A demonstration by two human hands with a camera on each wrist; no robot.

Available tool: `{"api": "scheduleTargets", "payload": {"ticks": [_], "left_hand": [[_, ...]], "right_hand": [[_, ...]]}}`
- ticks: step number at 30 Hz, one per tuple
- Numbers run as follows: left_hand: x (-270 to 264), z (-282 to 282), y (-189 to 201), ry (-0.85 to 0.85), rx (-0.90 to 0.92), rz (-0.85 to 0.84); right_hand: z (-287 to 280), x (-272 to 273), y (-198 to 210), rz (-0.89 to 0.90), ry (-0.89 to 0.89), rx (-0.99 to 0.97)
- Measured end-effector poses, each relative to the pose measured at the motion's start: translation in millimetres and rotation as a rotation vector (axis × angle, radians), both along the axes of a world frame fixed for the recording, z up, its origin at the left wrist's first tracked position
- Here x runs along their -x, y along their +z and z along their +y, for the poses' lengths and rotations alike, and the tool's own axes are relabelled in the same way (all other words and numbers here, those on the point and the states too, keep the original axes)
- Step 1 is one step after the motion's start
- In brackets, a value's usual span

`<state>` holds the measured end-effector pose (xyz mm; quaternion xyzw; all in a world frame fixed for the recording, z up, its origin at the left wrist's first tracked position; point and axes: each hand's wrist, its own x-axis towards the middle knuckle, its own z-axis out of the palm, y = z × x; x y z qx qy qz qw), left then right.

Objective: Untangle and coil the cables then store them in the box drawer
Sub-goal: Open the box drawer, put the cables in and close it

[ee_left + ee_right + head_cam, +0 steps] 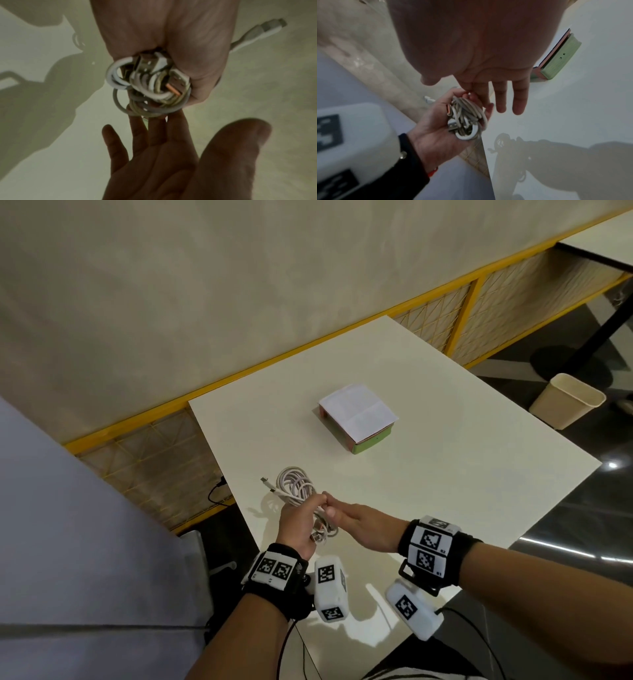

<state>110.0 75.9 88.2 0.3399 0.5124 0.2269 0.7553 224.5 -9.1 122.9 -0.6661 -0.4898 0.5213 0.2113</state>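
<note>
Bundle of white, smooth round-cord USB cables (301,498), loosely coiled w/ metal plugs, gripped in left hand (296,525), fingers curled round it, above white table (445,467) near edge. Loops and two plug ends point away, twd green box w/ pink top (358,419). Right hand (363,525) flat, fingers straight, tips touching bundle.

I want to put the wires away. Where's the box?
In the head view, the box sits mid-table, beyond the left hand gripping the cables, paper on top.
</note>
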Motion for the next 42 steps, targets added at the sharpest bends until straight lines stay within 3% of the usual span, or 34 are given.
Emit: {"api": "scheduleTargets", "payload": {"ticks": [4,7,10,13,16,21,28,33,42], "left_hand": [[-3,1,0,-0.056,-0.035,0.001],[-8,6,-5,-0.049,-0.033,0.078],[-14,17,-12,-0.055,-0.106,0.250],[-19,32,-13,-0.184,-0.324,0.494],[-32,50,-10,-0.330,-0.492,0.714],[-71,77,-11,-0.511,-0.621,0.867],[-144,93,-16,-0.916,-0.805,0.895],[-165,92,-32,-1.035,-0.901,0.977],[-165,94,-43,-1.089,-0.856,1.001]], "right_hand": [[1,-18,-7,-0.037,-0.042,0.020],[7,-47,-16,-0.163,-0.073,0.044],[16,-87,-36,-0.370,-0.092,0.102],[30,-127,-56,-0.545,-0.087,0.163],[48,-155,-68,-0.631,-0.060,0.201],[68,-178,-85,-0.703,0.021,0.205],[67,-195,-105,-0.811,0.162,0.097],[70,-202,-113,-0.876,0.163,0.012],[77,-203,-113,-0.877,0.094,-0.009]]}}
